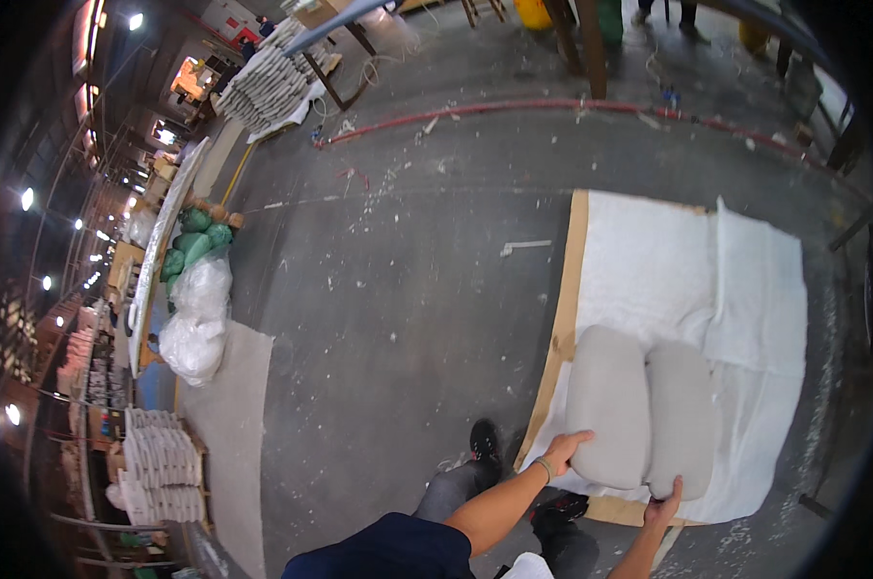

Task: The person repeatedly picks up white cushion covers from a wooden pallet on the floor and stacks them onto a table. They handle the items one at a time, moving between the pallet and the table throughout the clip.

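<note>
Two light-grey padded cushions, long with rounded ends, lie side by side on a white cloth (639,236) at the lower right. My left hand (564,451) is at the lower left side of the left cushion (608,405), thumb on top and the other fingers partly hidden at its edge. At the near end of the right cushion (681,410), my right hand (662,504) is closed, gripping its edge. The cloth covers a flat board (567,318) whose tan edge shows on the left and near sides.
A red hose (514,105) crosses the floor beyond the cloth. To the left are clear plastic bags (197,323), green bundles (197,241) and a grey sheet (234,434). Stacks of grey pieces (272,82) stand at the far left. Table legs (591,58) rise at the back.
</note>
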A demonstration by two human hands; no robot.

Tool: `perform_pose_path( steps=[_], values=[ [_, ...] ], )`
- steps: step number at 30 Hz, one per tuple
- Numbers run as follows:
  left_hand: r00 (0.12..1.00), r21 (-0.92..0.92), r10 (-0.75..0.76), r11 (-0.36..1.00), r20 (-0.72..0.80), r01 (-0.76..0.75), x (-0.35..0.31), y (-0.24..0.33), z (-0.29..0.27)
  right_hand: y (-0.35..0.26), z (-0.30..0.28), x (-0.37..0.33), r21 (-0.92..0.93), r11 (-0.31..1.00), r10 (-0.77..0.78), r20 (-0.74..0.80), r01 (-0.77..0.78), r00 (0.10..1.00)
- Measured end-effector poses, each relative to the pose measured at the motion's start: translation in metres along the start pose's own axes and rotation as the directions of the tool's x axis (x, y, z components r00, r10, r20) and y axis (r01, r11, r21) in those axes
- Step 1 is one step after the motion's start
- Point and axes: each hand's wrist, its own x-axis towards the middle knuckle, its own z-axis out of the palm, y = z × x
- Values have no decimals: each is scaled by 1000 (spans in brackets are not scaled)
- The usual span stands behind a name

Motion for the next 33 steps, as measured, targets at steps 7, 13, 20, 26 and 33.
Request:
perform_pose_path(
  steps=[7, 13, 20, 26, 33],
  values=[
    [900, 400, 411, 857, -149, -325, -115, 71, -93, -107, 140, -202, -859, 200, -606, 271, 472, 748],
    [774, 629, 581, 706, -251, -326, -263, 153, -231, -135, 136, -319, -878, -437, -163, 291, 196, 943],
    [502, 606, 589, 781, -633, -153, -446, 213, -307, -78, 317, -402, -687, -502, 161, 522, 525, 837],
    [417, 6, 363, 760, -833, -650, -441, 184, -335, -45, 404, -408, -644, -499, 240, 540, 580, 807],
    [568, -192, 227, 789, -791, -583, -373, 258, -310, -73, 441, -346, -709, -590, 184, 349, 387, 919]
  ],
)
